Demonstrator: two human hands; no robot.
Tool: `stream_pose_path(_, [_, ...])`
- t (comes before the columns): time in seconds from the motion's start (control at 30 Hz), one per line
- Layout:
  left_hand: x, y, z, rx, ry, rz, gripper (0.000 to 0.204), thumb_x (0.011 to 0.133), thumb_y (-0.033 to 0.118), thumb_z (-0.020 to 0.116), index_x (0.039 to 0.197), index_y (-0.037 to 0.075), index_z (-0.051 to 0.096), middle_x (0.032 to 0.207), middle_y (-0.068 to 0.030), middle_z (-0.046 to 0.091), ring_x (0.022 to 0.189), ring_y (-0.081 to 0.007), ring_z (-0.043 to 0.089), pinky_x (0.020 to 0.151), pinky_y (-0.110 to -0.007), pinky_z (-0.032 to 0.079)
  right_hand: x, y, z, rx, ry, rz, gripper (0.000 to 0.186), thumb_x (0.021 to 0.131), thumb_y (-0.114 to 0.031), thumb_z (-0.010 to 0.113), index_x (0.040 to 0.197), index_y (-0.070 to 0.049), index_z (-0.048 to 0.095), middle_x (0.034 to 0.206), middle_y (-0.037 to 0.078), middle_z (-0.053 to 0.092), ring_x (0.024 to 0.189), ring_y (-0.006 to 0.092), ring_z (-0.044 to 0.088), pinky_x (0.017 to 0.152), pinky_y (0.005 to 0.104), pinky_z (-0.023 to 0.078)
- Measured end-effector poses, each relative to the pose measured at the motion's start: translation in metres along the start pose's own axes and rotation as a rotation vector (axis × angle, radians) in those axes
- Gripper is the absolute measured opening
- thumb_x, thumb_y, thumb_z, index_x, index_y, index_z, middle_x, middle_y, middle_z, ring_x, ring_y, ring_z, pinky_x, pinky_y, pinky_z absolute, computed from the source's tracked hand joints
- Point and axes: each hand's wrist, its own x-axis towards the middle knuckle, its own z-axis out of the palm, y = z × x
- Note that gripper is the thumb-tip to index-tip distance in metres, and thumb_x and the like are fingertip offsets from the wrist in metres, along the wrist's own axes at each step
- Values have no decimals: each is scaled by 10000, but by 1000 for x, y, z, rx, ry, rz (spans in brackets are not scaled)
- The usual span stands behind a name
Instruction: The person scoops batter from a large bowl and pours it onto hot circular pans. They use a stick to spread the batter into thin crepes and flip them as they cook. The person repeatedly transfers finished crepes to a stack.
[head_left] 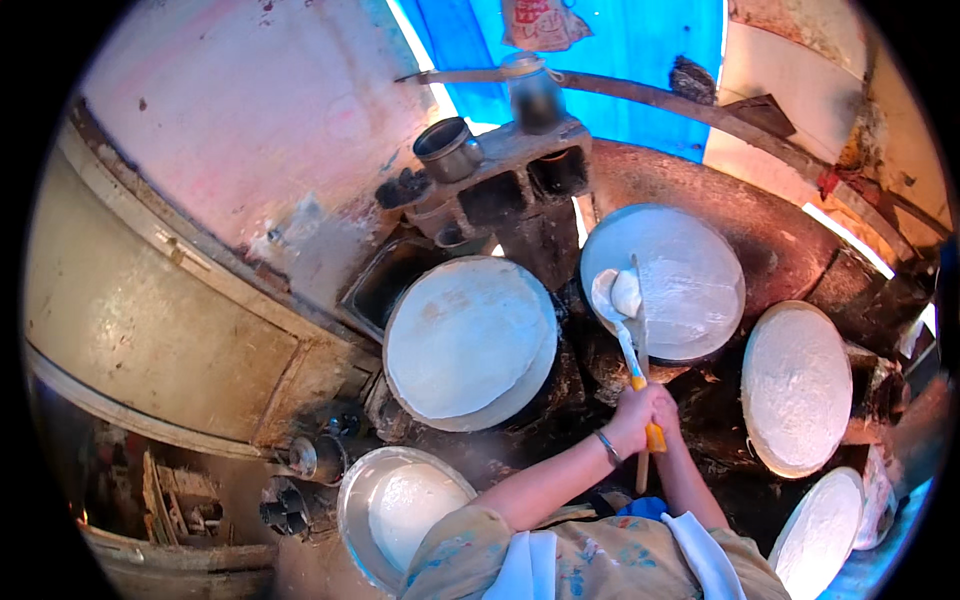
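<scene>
My hands are close together and overlap over the near edge of a round griddle point(700, 300). My left hand point(628, 418), with a bangle at the wrist, is closed around the yellow handle of a batter-coated ladle point(604, 290). A long thin wooden spreader point(643, 335) stands beside the ladle, and my right hand point(665, 405) appears closed on it; the overlap partly hides both grips. White batter point(626, 294) clings in a lump between the ladle's bowl and the spreader. A thin white layer covers part of the griddle.
Left of it, another griddle bears a large white sheet point(470, 340). A metal basin of batter point(410, 505) stands near my left elbow. At right are two round white-covered trays point(797, 390) point(820, 530). A metal pot point(447, 150) and a jar point(536, 100) stand on the back ledge.
</scene>
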Motion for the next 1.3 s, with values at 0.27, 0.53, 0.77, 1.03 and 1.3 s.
stream_pose_path(0.27, [-57,74,-9,-478,-441,67,99,942,127,448,936,103,544,542,49,315,387,-34,313,358,-173,299,-65,-103,151,-161,12,-346,286,911,-109,537,1188,-39,556,594,-27,448,422,42,366,366,179,262])
stream_pose_path(0.53, [-117,108,-19,-741,-627,75,236,925,155,499,1044,-48,513,572,34,350,406,-9,368,372,-147,361,-31,-97,89,-1641,73,-811,476,802,-147,615,1251,-286,537,820,133,630,715,285,634,597,383,503])
stream_pose_path(0.77, [-230,74,-143,-691,-437,213,253,951,104,380,1155,-26,456,575,29,347,397,-8,363,365,-136,342,-18,-166,55,-1676,612,-502,289,856,-236,557,1134,-176,607,922,183,652,838,358,626,702,430,501])
stream_pose_path(1.03, [-339,16,-282,-734,-78,496,186,956,185,393,826,89,484,559,20,309,476,-63,318,406,-192,266,-66,-9,66,-888,464,-476,289,836,-134,616,1084,12,603,753,95,628,687,148,602,623,285,479])
stream_pose_path(1.3, [-347,-90,-440,-1169,208,328,151,915,192,454,800,115,513,568,26,335,466,-74,338,420,-218,288,-104,-40,36,-756,303,-523,251,811,-146,657,1001,19,651,714,16,616,532,70,514,444,227,396])
